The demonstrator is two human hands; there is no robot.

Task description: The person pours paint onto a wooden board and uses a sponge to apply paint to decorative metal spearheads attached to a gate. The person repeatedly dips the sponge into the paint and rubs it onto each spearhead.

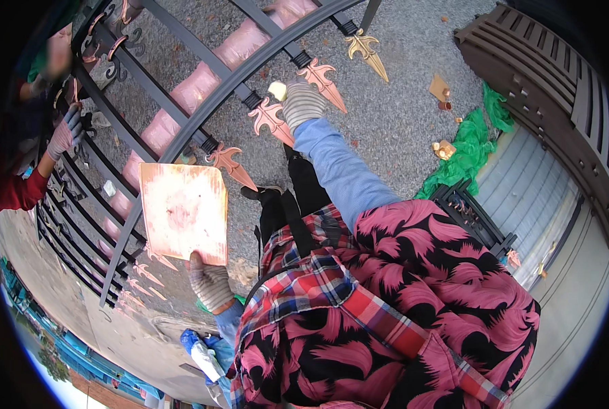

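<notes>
My left hand [210, 281], in a striped glove, grips the lower edge of a square piece of cardboard [184, 211]. Its pale face carries a pinkish smear in the middle. My right hand [303, 103], gloved the same way, is closed on a small pale yellow sponge-like pad [277, 90]. The pad is close to a copper-pink spear-shaped finial [270, 121] on a dark metal fence panel [194, 126]; whether they touch I cannot tell. Beside it are another pink finial [323, 83], a gold one [366, 54] and a pink one [229, 165] near the cardboard.
Pink wrapped rolls [199, 88] lie beneath the panel. A co-worker's gloved hand [66, 133] is at the panel's left side. To the right are green netting [465, 153], a small cardboard scrap [439, 89], a little brown cup [444, 105] and stacked dark slatted panels [543, 88].
</notes>
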